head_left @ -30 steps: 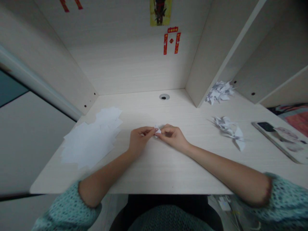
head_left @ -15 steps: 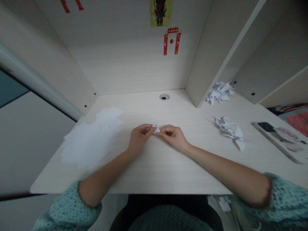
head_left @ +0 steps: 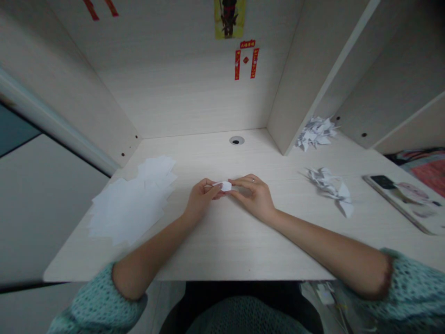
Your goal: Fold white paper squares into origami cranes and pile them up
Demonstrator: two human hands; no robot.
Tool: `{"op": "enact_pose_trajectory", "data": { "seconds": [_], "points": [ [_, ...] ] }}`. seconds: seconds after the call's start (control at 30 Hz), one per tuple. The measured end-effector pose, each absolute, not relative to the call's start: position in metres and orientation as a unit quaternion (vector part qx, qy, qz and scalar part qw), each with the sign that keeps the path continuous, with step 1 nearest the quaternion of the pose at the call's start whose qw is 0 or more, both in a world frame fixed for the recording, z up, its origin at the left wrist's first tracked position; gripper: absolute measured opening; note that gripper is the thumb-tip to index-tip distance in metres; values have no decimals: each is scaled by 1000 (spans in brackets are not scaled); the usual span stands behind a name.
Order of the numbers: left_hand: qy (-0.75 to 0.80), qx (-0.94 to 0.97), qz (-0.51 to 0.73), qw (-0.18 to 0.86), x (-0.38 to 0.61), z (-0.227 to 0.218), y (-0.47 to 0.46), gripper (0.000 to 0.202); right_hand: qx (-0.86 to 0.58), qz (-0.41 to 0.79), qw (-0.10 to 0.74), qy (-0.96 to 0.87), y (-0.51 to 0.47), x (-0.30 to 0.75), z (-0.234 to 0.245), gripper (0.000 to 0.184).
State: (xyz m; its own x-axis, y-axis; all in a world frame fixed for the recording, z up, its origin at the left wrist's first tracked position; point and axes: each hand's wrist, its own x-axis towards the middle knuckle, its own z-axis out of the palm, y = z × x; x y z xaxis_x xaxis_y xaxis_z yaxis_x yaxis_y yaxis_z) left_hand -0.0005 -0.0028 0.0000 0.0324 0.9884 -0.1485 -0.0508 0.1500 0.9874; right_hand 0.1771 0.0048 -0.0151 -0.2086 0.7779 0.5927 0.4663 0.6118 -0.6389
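Note:
A small folded piece of white paper is held between my hands, just above the middle of the desk. My left hand pinches it from the left with the thumb on top. On the right side, the thumb and fingers of my right hand touch its edge, bent around it in a loose pinch. Fingertips cover part of the paper, so its full folded shape is hidden. To my left lies a spread of flat white paper sheets. Several folded paper pieces rest to the right of my right hand.
A larger heap of folded white paper sits at the back right behind an upright panel. A phone lies on the right of the desk. A round cable hole is near the back wall.
My right hand's fingers have spread wider, from a tight pinch at the paper's lower corner to a grip across its right edge. More of the paper's white face now shows.

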Motion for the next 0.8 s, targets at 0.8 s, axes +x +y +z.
{"op": "enact_pose_trajectory", "data": {
  "seconds": [0.8],
  "points": [
    [474, 555, 456, 509, -3, -3, -3, 32, -432, 323, 501, -677, 9, 173, -19, 19]
  ]
}}
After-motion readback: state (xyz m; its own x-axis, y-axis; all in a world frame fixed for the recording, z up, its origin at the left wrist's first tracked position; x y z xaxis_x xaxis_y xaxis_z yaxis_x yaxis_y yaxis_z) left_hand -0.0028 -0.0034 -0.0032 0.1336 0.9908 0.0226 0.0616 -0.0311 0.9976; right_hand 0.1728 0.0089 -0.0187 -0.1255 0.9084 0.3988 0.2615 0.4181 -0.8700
